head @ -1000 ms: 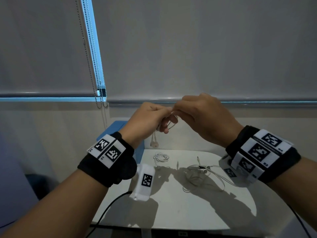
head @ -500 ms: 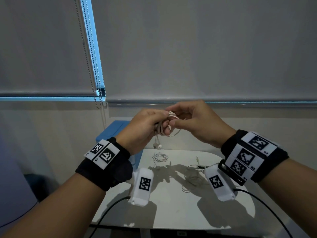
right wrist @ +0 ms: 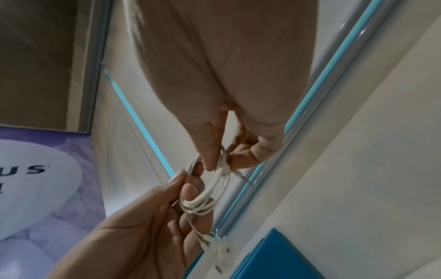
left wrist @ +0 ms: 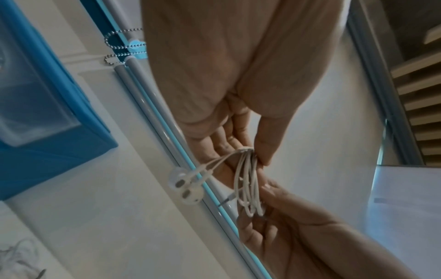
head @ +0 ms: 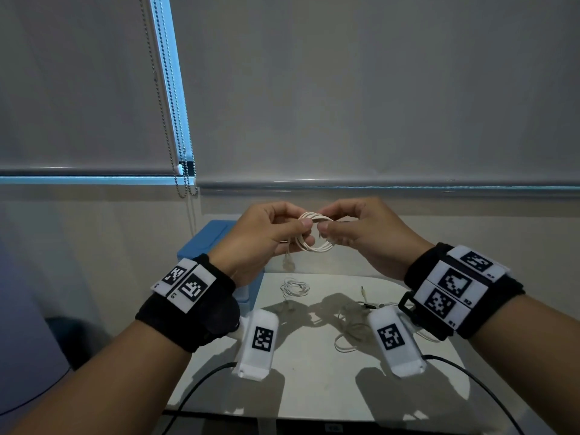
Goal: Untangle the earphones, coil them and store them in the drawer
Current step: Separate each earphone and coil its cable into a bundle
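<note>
A white pair of earphones [head: 315,235] is wound into a small ring of several loops and held in the air above the table's far edge. My left hand [head: 306,231] pinches the ring's left side between thumb and fingers [left wrist: 263,156]. My right hand [head: 324,221] pinches its right side, thumb [right wrist: 208,160] on the loops. The two earbuds [head: 288,262] dangle below the left hand, also seen as earbuds [left wrist: 187,186]. The jack plug [right wrist: 245,179] sticks out of the coil. The blue drawer unit [head: 207,243] stands behind my left wrist.
On the white table [head: 314,387] lie a second small coil of earphones [head: 295,287] and a loose tangled pair [head: 350,328] under my right wrist. Grey roller blinds and a bead chain [head: 175,120] fill the wall behind. Black cables run off the table's near edge.
The loops that were bunched around my left fingers now form an open ring held between both hands. Both hands have dropped slightly and drawn a little apart.
</note>
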Tool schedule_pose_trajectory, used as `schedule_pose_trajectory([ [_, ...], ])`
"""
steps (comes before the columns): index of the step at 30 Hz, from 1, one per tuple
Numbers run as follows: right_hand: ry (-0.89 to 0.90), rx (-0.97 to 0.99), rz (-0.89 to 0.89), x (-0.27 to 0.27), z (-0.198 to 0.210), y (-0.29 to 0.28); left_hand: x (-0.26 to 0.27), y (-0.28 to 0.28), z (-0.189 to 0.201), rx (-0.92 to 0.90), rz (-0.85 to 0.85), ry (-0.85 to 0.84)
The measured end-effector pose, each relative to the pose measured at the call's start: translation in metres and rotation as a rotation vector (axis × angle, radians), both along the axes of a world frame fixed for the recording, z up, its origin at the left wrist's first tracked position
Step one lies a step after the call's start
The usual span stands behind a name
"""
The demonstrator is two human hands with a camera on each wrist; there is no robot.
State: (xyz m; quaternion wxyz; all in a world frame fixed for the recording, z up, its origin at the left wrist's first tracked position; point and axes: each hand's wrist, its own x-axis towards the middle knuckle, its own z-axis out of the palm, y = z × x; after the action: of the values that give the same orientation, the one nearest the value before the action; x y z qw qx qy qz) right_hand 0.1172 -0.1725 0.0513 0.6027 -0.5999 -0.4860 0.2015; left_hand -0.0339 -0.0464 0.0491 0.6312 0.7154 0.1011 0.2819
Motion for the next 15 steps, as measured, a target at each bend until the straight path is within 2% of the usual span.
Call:
schedule_pose_trajectory([
  [10,0.391,0.050,0.048,-0.001,0.005,-0.002,0.012,-0.011,-0.001,-0.066,0.024,-0.157],
  [15,0.505,0.086,0.070,-0.005,0.011,-0.001,0.016,-0.008,0.003,-0.028,0.049,-0.184],
])
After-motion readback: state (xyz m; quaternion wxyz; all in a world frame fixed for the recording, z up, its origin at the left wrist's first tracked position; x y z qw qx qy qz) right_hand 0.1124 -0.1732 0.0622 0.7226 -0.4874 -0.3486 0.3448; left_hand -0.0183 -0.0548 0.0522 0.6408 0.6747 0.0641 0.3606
